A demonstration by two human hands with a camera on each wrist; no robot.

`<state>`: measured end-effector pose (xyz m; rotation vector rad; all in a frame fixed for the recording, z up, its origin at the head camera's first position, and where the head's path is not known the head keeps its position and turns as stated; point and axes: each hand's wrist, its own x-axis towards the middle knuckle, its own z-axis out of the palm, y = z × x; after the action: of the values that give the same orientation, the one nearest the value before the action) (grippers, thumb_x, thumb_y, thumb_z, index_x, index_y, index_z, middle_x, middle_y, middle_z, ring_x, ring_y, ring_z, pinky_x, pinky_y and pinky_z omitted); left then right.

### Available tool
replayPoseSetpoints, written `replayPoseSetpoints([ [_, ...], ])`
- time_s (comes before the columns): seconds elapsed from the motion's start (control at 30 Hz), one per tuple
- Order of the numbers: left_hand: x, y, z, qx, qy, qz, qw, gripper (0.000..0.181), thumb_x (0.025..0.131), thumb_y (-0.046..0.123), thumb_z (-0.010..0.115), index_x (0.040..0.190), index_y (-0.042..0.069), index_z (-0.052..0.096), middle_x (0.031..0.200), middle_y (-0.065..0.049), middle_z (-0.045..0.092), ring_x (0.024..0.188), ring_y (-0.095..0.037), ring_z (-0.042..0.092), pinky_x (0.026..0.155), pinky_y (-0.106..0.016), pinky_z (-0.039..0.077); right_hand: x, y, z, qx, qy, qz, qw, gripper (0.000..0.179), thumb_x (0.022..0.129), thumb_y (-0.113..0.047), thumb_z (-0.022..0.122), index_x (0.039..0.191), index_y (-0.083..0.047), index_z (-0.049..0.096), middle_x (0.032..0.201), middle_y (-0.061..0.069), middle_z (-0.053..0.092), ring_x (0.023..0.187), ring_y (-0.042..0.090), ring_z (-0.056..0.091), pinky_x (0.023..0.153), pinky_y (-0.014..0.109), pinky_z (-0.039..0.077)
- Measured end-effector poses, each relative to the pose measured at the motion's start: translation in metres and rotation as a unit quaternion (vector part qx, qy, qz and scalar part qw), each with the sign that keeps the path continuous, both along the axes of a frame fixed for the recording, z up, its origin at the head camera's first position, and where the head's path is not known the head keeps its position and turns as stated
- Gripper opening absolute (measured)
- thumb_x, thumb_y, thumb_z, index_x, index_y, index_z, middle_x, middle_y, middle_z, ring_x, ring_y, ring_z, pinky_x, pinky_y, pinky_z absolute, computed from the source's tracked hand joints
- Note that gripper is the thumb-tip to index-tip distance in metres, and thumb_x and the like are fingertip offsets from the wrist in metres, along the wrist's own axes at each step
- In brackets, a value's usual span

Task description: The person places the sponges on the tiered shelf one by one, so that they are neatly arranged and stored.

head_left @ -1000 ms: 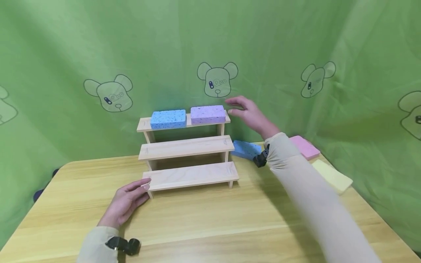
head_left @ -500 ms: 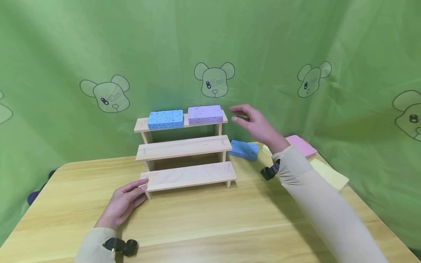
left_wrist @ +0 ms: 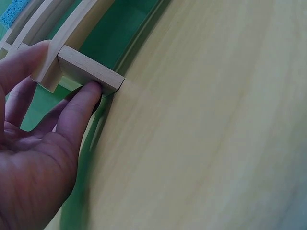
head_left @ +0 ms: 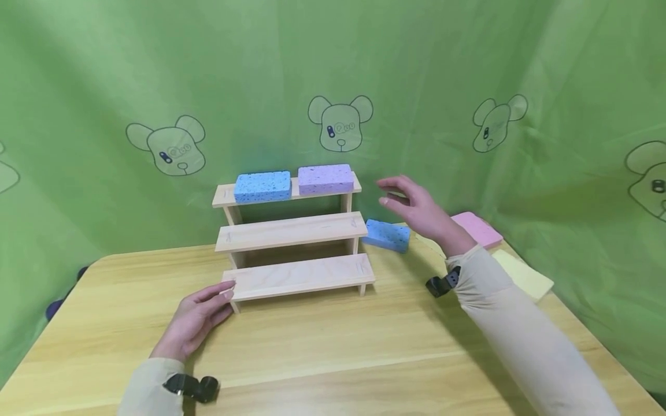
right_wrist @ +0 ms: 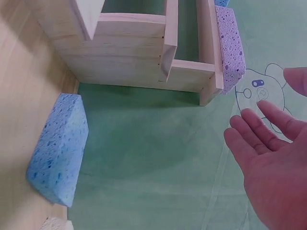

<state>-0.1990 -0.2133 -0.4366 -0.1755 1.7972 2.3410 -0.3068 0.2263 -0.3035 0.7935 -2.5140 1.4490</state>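
Observation:
A three-step wooden display stand [head_left: 296,231] stands on the table. My left hand [head_left: 195,318] grips the left end of its lowest step; in the left wrist view, fingertips [left_wrist: 93,88] meet the step's end and its leg. On the top step sit a light blue sponge [head_left: 262,186] and, right of it, a purple sponge [head_left: 325,179]. My right hand [head_left: 416,208] is in the air right of the top step, fingers loosely bent, holding nothing. Below it, a darker blue sponge [head_left: 387,236] lies on the table beside the stand, also seen in the right wrist view.
Farther right on the table [head_left: 333,358] lie a pink sponge [head_left: 477,229] and a pale yellow sponge [head_left: 524,274]. Another pale yellow piece shows partly behind the right forearm. A green curtain [head_left: 260,69] with bear-head drawings hangs close behind the stand.
My right hand has drawn away from the purple sponge, moving right and down. The left hand stays at the lowest step, and the sponges keep their places.

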Motion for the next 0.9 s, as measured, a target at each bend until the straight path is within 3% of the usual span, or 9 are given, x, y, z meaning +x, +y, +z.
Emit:
replayPoseSetpoints([
  [0.33, 0.001, 0.000, 0.002, 0.000, 0.000, -0.001, 1.0000, 0.021, 0.092, 0.003, 0.066, 0.111, 0.011, 0.072, 0.148, -0.021, 0.036, 0.109, -0.017, 0.062, 0.100, -0.035, 0.048, 0.005, 0.013, -0.017, -0.009, -0.038, -0.006, 0.9992, 0.050, 0.098, -0.017, 0.063, 0.139, 0.005, 0.044, 0.140, 0.020, 0.043, 0.133, 0.038, 0.039, 0.113, 0.051, 0.032],
  [0.63, 0.001, 0.000, 0.002, 0.003, 0.002, -0.001, 1.0000, 0.021, 0.093, 0.002, 0.065, 0.110, 0.012, 0.072, 0.148, -0.022, 0.034, 0.109, -0.018, 0.063, 0.100, -0.035, 0.049, 0.011, 0.020, -0.023, 0.011, -0.070, -0.012, 0.9974, 0.064, 0.095, -0.025, 0.067, 0.146, 0.000, 0.037, 0.147, 0.017, 0.038, 0.135, 0.039, 0.035, 0.113, 0.050, 0.032],
  [0.9, 0.000, 0.000, 0.001, 0.002, 0.004, -0.002, 1.0000, 0.023, 0.092, 0.003, 0.066, 0.114, 0.009, 0.071, 0.149, -0.022, 0.034, 0.110, -0.018, 0.062, 0.100, -0.035, 0.048, 0.009, 0.024, -0.036, 0.024, -0.044, -0.011, 0.9987, 0.065, 0.091, -0.014, 0.072, 0.142, 0.006, 0.039, 0.141, 0.023, 0.040, 0.131, 0.042, 0.039, 0.113, 0.052, 0.030],
])
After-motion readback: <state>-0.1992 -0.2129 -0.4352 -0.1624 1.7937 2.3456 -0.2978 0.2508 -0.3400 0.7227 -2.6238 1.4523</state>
